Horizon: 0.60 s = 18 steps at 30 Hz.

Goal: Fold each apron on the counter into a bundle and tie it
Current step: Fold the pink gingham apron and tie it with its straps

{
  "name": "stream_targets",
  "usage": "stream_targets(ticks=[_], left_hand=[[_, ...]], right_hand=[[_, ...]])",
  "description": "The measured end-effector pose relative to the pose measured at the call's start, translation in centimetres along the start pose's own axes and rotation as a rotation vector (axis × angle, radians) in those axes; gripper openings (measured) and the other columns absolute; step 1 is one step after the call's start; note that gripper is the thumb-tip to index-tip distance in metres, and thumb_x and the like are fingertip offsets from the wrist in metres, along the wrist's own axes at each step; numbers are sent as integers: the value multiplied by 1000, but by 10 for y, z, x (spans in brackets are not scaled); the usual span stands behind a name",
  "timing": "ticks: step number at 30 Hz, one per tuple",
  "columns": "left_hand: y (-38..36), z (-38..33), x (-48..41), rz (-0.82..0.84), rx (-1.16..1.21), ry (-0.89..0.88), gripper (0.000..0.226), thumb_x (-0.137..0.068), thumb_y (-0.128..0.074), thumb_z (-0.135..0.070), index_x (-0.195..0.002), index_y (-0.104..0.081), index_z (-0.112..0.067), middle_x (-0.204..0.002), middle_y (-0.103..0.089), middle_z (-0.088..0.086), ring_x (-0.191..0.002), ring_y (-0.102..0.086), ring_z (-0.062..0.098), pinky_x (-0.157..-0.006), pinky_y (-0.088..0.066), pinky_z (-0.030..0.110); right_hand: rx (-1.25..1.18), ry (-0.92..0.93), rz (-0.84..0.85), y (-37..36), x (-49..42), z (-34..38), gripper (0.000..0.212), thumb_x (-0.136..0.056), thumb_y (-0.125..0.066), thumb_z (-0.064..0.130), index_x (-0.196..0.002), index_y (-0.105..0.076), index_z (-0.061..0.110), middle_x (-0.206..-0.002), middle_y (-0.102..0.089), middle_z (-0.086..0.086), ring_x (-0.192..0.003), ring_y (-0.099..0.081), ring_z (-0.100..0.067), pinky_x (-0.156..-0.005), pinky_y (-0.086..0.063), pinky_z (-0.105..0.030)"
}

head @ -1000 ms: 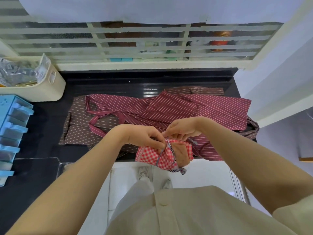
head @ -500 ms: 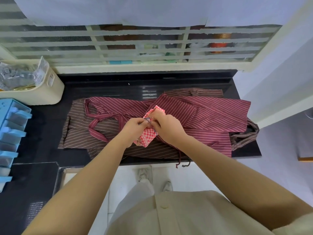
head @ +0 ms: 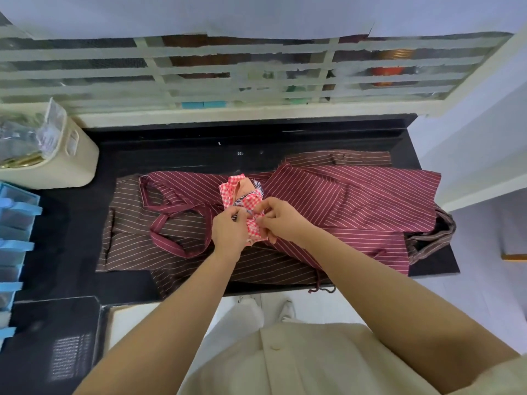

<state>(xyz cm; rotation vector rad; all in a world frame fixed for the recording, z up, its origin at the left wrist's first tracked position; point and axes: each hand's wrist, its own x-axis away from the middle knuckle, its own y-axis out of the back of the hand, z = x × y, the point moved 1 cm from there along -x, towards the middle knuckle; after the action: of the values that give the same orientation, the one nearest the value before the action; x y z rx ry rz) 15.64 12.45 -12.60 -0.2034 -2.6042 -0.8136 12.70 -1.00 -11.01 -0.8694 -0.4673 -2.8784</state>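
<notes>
Red-checked apron bundle (head: 252,201) sits on the spread maroon striped apron (head: 356,201), mid-counter (head: 199,143). Left hand (head: 228,228) is curled round the bundle's near edge. Right hand (head: 281,220) pinches the striped tie (head: 247,196) at the wrap.

Risks:
- Knot not cinched, so the folds spring open once the grip eases.
- Tie slides off the bundle's end.
- Maroon cloth underneath gets caught in the knot.

Brown striped apron (head: 128,238) lies beneath, unfolded.

Bright, even daylight enters through the window (head: 228,67) at the top. The black counter (head: 285,138) shows faint glints. Straight lines bow near the edges; detail is slightly soft.
</notes>
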Motion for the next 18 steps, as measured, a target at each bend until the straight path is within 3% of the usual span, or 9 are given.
stream_targets(ticks=[3,5,7,10,14,18], left_hand=[[0,7,-9,6,-89,-37,16,-98,-56,-20,-90,-69,-16,-110,-52,5,-72,-50,10,-71,-44,28],[2,10,-12,1,-178,-96,15,-96,-58,-17,-95,-71,-11,-115,-39,7,-77,-41,5,-74,-35,17],[3,11,-13,-28,-251,-176,13,-94,-62,-14,-94,-72,-7,-112,-34,4,-88,-43,12,-70,-32,11],[8,11,-15,-108,-433,-372,8,-87,-70,-17,-85,-73,-10,-106,-40,4,-99,-42,20,-73,-35,16],[20,11,-28,-65,-650,-850,5,-80,-74,-15,-83,-73,-10,-104,-63,4,-103,-53,21,-86,-49,35],[25,11,-36,52,-575,-898,6,-83,-72,-5,-89,-74,-7,-91,-70,6,-86,-63,20,-80,-57,37]], right_hand=[[-48,-67,34,-4,-11,-3,29,-93,-57,2,-118,-47,14,-66,-67,-4,-46,-59,-10,-50,-47,-18],[-9,-83,51,-6,-17,-4,24,-94,-58,3,-114,-50,14,-66,-68,-5,-47,-61,-10,-53,-50,-21],[122,-96,46,-7,-26,-3,12,-95,-59,8,-105,-54,13,-69,-69,-5,-49,-63,-10,-57,-54,-24],[335,-85,-14,-9,-36,-1,7,-95,-61,19,-96,-57,13,-77,-72,-6,-60,-67,-14,-72,-58,-30],[528,-48,-91,-14,-44,0,10,-97,-55,21,-99,-57,11,-80,-71,-5,-65,-69,-18,-70,-59,-34],[749,84,-183,-16,-45,1,19,-98,-52,29,-103,-56,12,-89,-65,-2,-76,-64,-21,-70,-56,-36]])
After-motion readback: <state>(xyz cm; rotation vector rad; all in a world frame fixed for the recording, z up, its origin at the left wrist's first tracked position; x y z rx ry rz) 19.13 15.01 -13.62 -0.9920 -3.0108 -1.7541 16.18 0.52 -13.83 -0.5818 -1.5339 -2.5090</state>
